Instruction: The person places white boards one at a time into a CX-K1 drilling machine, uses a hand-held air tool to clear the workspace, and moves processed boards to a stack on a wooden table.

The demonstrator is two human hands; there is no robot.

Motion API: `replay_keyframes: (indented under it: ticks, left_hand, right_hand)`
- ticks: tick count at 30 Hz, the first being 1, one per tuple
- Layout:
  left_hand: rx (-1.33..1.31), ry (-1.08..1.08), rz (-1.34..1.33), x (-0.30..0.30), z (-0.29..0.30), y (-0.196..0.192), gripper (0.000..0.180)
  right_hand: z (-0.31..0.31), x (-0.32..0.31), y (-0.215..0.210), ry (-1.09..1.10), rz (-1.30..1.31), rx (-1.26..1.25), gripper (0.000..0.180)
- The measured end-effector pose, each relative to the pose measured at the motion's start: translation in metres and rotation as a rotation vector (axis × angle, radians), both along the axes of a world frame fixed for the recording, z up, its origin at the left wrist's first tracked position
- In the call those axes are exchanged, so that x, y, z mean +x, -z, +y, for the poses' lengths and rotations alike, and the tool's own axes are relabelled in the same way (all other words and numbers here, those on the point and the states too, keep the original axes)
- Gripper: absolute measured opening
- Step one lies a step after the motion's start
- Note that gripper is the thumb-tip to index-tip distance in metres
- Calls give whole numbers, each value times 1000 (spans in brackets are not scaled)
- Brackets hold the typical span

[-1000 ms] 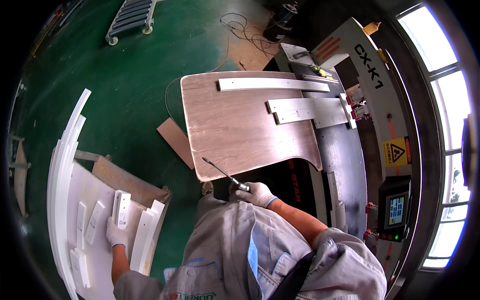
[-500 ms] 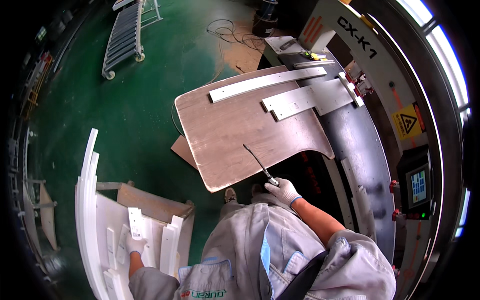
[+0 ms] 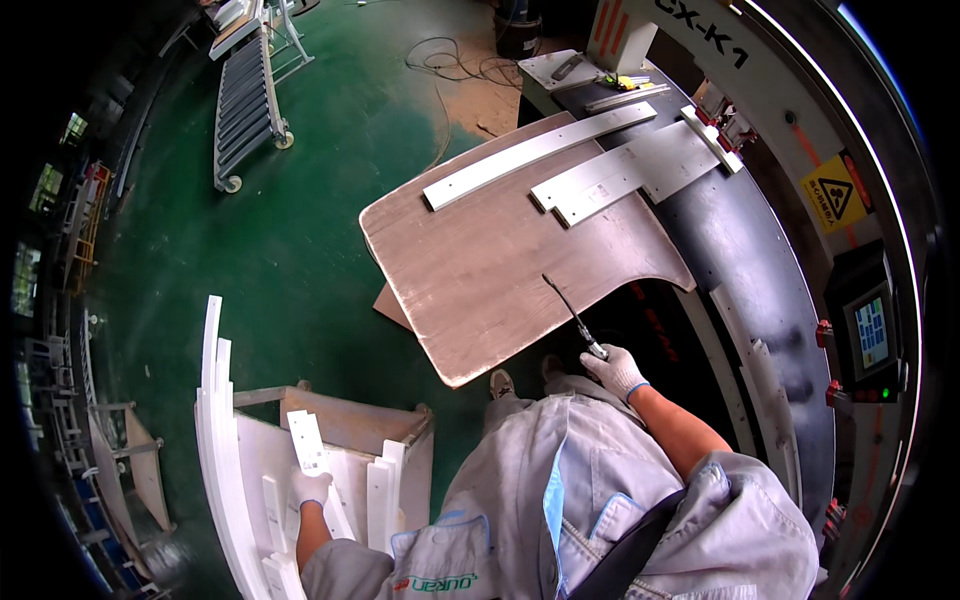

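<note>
Both my hands wear white knit gloves. At lower left, my left hand (image 3: 312, 487) is closed on the lower end of a short white board (image 3: 306, 440) that carries a small label. That board is held over a cart (image 3: 365, 412) loaded with white strips (image 3: 215, 430). My right hand (image 3: 615, 370) grips an air blow gun (image 3: 592, 343), its thin dark nozzle pointing up and left over the near edge of a brown wooden board (image 3: 500, 260). On this board lie a long white strip (image 3: 530, 160) and wider white pieces (image 3: 600, 185).
To the right stands a machine with a black bed (image 3: 720, 240), red clamps (image 3: 735, 130) and a small control screen (image 3: 872, 330). A roller conveyor (image 3: 247, 110) is on the green floor at upper left. Cables (image 3: 450, 60) lie near a dark bucket (image 3: 517, 35).
The view has shifted, so the scene sits farther right. In my left hand the white board has risen slightly over the cart and its top leans more to the left.
</note>
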State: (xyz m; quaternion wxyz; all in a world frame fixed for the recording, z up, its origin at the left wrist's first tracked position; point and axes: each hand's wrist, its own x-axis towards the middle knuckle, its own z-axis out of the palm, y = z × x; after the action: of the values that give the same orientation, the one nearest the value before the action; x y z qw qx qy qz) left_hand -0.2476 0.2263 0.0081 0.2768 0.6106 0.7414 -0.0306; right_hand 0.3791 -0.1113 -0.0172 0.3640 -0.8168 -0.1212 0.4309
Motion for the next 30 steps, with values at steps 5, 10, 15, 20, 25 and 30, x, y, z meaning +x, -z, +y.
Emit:
replay_keyframes:
  ticks: [5,10,15,20,25,30]
  left_hand:
    - [427,762,182,173,47,-32,38]
    - [686,1283,217,418,21,-27,74]
    - [587,1314,-8,524,27,29,91]
    - [737,1130,-474,486,3,30,86]
    - [780,492,-396,257,0,48,61]
    - [208,-10,135,-22,-45,51,60]
  right_hand:
    - [16,-7,-8,73,27,145,30]
    - [42,-10,-16,79,-47,197,29]
    - [64,-9,-53,154,-55,382,24]
    - [51,-2,-46,224,-46,342,25]
    - [32,2,-9,21,-196,223,19]
    - [95,4,-45,-506,-807,-106,41]
